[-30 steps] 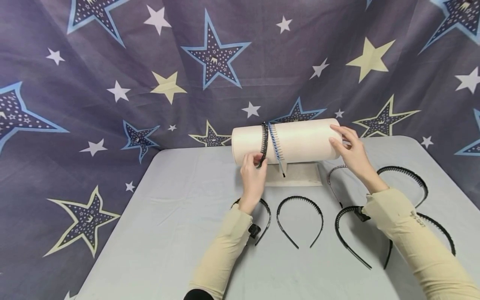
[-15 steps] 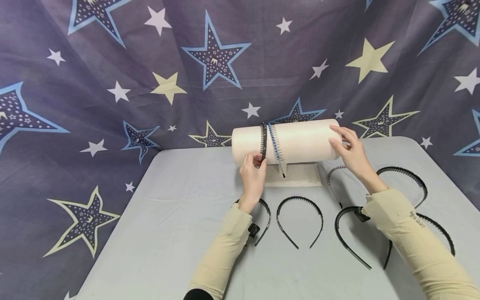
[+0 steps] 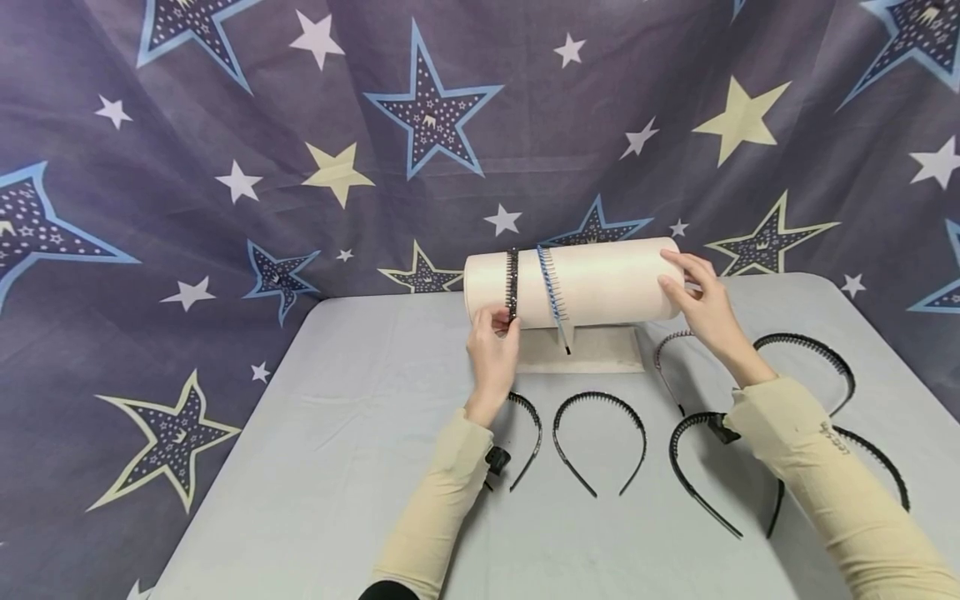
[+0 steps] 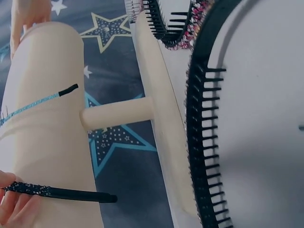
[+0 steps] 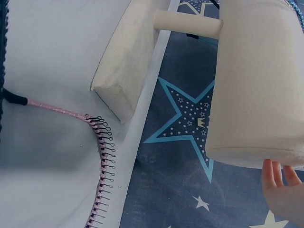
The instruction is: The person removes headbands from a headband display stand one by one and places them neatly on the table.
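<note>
A cream padded roll on a stand lies crosswise at the back of the table. Around it sit a black beaded headband and, to the right, a blue toothed headband. My left hand pinches the black headband near its lower front end; in the left wrist view the black tip sticks out past the fingers. My right hand rests its fingers and thumb against the roll's right end. In the right wrist view the fingertips touch that end face.
The stand's flat base rests on the pale table. Several more headbands lie in front, including a black one at the middle, a black one by the right sleeve and a pink one. A star-patterned cloth hangs behind.
My left hand has slid the black headband leftward along the roll, widening the gap to the blue one. The right hand has stayed at the roll's right end.
</note>
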Motion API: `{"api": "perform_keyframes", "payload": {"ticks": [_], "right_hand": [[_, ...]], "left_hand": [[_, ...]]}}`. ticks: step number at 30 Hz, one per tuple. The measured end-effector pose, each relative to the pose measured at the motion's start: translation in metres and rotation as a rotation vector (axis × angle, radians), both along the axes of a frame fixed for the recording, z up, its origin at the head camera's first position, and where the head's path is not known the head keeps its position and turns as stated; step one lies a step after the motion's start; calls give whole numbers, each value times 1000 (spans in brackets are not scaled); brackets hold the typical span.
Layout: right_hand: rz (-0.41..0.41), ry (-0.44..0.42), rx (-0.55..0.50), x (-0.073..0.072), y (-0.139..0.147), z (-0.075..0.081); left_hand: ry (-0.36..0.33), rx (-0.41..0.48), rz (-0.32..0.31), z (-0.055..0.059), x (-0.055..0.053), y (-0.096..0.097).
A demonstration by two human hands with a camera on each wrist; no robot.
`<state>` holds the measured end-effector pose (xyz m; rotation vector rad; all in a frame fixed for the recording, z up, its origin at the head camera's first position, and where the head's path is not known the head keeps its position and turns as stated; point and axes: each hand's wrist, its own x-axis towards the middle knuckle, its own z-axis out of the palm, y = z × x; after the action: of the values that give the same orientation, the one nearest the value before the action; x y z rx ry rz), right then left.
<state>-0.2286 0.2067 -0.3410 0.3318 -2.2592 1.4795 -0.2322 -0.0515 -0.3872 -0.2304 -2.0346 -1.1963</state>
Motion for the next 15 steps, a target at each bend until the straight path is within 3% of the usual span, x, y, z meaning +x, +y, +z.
{"api": "perform_keyframes", "payload": {"ticks": [15], "right_hand": [[2,2,-1,0,0,0]], "left_hand": [[-44,60,16,-1,1,-20]]}}
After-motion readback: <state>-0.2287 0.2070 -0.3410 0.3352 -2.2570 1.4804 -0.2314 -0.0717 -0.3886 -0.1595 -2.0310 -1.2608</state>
